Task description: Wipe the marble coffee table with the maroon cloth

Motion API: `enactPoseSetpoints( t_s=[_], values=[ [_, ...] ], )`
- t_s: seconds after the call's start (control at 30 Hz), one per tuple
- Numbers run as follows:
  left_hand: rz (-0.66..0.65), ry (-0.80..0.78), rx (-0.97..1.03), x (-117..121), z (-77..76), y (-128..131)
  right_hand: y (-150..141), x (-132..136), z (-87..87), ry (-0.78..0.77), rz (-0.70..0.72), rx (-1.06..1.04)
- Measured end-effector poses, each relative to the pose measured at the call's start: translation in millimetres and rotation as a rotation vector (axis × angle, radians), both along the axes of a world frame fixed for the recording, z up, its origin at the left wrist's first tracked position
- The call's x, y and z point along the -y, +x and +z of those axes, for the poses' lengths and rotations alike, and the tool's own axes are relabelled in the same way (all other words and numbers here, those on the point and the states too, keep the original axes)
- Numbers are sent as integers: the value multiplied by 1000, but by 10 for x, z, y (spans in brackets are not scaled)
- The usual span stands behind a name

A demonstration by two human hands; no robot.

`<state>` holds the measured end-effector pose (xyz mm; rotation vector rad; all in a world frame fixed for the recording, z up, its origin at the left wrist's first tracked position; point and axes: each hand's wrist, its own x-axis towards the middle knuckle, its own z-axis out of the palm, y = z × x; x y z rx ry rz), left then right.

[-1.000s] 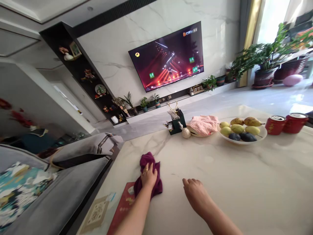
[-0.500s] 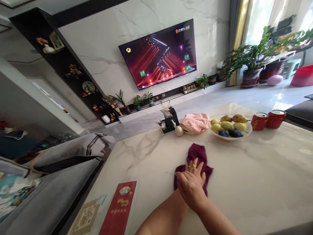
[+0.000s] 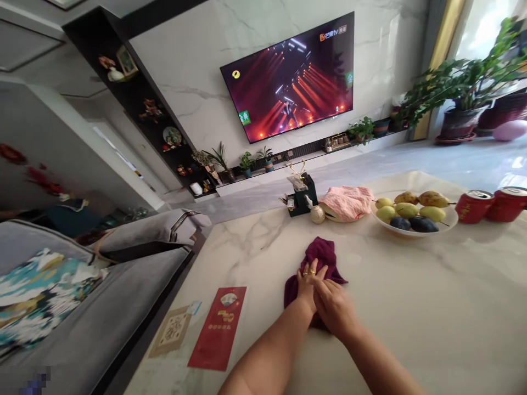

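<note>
A crumpled purple cloth (image 3: 323,249) lies on the pale marble-patterned tabletop (image 3: 395,329). My left hand (image 3: 308,282) presses flat on it, fingers spread, with gold-coloured rings on one finger. My right hand (image 3: 335,307) lies against the left one, its outstretched fingers reaching over the left hand's back and partly hiding it. Part of the cloth is covered by both hands. To the left on the table are a red printed packet (image 3: 218,329) and a tan patterned piece (image 3: 172,331).
At the table's far side stand a dark green tissue holder (image 3: 305,198), a round gold ornament (image 3: 317,214), a pink cloth (image 3: 348,201), a fruit bowl (image 3: 407,230) and red cans (image 3: 474,207). A grey sofa (image 3: 123,307) flanks the left; a lit television (image 3: 288,82) hangs ahead.
The view has turned right to left across the room, so most things sit further right. The cloth and both hands have shifted left across the table, away from the fruit bowl.
</note>
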<state>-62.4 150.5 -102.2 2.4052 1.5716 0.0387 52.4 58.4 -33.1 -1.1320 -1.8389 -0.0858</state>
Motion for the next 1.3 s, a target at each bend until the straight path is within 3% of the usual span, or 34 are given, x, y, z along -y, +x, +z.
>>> enactPoseSetpoints(
  t_s=[0.13, 0.27, 0.6, 0.83, 1.1, 1.3],
  values=[
    [144, 19, -8, -75, 239, -562, -48, 0, -49, -35, 13, -10],
    [270, 51, -37, -91, 356, -1172, -114, 8, -92, -69, 14, 16],
    [644, 84, -145, -28, 409, -2791, -174, -19, -233, -129, 3, 100],
    [883, 90, -159, 112, 445, -3767, -161, -37, -264, -188, -2, 82],
    [1087, 83, -138, 404, 477, -4568, -125, -48, -312, -227, -20, 110],
    [1218, 103, -113, 667, 520, -4876, -123, -42, -298, -229, -25, 123]
  ],
)
